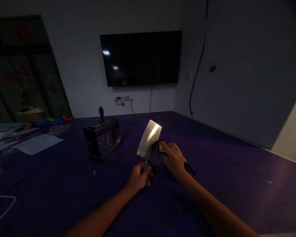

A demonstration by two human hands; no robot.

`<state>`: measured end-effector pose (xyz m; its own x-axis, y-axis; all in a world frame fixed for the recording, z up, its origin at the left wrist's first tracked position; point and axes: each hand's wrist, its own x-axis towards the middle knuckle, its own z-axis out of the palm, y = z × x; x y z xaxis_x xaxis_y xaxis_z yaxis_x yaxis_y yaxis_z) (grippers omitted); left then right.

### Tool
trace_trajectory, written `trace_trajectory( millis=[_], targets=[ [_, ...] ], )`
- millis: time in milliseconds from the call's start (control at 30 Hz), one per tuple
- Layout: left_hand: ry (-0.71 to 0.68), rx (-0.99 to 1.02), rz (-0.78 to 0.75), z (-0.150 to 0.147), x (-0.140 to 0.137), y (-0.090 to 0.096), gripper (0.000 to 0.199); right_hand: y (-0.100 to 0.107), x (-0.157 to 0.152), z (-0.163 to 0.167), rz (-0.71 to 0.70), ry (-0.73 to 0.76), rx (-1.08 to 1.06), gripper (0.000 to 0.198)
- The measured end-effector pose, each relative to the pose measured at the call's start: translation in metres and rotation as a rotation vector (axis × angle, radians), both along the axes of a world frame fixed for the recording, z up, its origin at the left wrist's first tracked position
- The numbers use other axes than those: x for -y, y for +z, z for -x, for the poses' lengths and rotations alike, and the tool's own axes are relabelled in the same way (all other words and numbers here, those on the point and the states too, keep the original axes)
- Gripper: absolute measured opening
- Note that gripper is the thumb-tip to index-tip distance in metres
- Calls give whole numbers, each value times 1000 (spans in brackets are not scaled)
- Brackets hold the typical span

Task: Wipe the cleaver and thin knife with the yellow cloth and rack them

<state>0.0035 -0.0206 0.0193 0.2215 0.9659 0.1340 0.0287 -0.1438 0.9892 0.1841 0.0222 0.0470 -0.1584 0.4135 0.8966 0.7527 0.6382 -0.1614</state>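
Note:
My left hand (pixel 138 177) is closed round the grey handle of a kitchen cleaver (pixel 148 138). Its broad, shiny blade points up and away, tilted to the right, with light glinting near the top. Just right of the blade, my right hand (pixel 174 158) grips a yellow-and-black cloth (pixel 162 148). Part of that cloth sticks out below the palm on the far side of the wrist. Whether the cloth touches the blade I cannot tell. To the left stands a black knife block (pixel 102 138) with see-through sides and a dark handle rising from its top.
A purple tabletop (pixel 224 171) spreads beneath, with small white scraps on it. At left lie papers (pixel 38 143), plastic wrapping and a blue cloth (pixel 48 121). A white cable (pixel 5 197) curls at the lower left. A television (pixel 141 59) hangs on the far wall.

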Motion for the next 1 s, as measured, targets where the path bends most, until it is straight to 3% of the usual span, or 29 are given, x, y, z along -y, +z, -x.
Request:
trace_trajectory(
  millis=[100, 233, 333, 500, 567, 700, 800, 900, 1000],
  targets=[
    [252, -118, -194, 6, -1, 5, 38, 5, -1, 0, 85, 18, -295, 43],
    [466, -164, -331, 15, -5, 9, 34, 8, -3, 7, 394, 213, -769, 24],
    [524, -212, -305, 17, -6, 9, 35, 9, -3, 14, 579, 401, -994, 22],
    [556, -206, -260, 16, -6, 5, 34, 16, 6, 22, 744, 529, -1104, 36],
    [562, -184, -260, 16, -8, 4, 34, 20, 11, 24, 797, 540, -1169, 32],
    [473, -132, -218, 15, -11, 1, 39, 21, 12, 22, 778, 493, -1204, 31],
    [348, -26, -76, 10, -10, 2, 45, 21, 9, 18, 750, 465, -1232, 31],
    [79, 53, 136, 5, -6, 5, 47, 23, 8, 15, 734, 462, -1220, 33],
    [-148, 95, 245, 2, -3, 8, 49, 25, 9, 13, 720, 474, -1199, 33]
  ],
)
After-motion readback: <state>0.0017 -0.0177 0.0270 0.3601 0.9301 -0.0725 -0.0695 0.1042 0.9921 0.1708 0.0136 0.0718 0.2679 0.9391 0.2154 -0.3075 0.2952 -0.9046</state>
